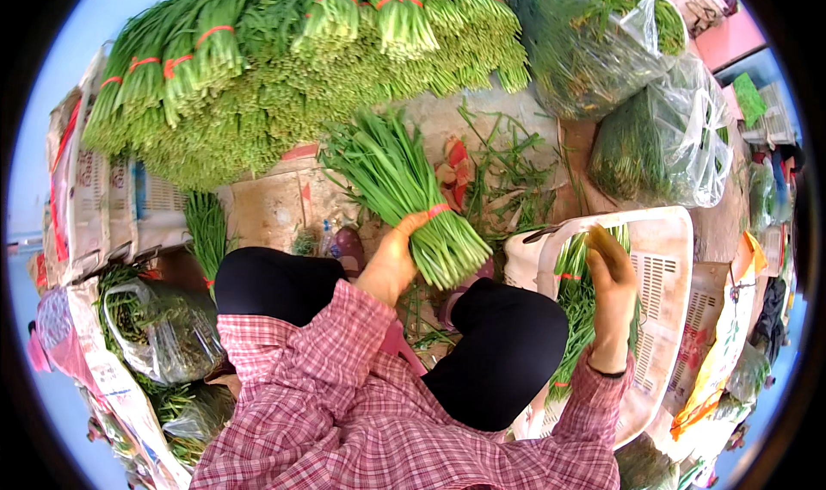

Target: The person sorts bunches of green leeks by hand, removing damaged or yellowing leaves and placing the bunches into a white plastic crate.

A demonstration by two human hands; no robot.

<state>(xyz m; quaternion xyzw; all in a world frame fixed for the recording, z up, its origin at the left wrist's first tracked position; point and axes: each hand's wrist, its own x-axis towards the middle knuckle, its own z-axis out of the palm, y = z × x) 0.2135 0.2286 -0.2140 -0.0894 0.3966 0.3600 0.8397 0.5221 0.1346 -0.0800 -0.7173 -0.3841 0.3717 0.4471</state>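
Pink checked sleeves (344, 404) and dark trouser knees (499, 352) fill the lower middle of the view. From them the left hand (391, 262) rises toward 12 o'clock, clenched around a bundle of green chives (404, 193) just below its red band, so the bundle fans out toward 11 o'clock over the ground. At 3 o'clock the right hand (613, 275) is over a white plastic basket (667, 266); its fingers are bent, but whether they pinch any stalks cannot be told. Inside the basket lie more banded chives (575, 296).

Along 12 o'clock, a large stack of tied bundles (284, 60) blocks the far side. At 1 to 2 o'clock stand two clear bags of greens (654, 86). At 8 o'clock sits another clear bag of greens (159, 335) beside newspaper-wrapped packs (90, 197). Loose trimmings (508, 172) litter the bare concrete floor (267, 206) between the stack and the knees.
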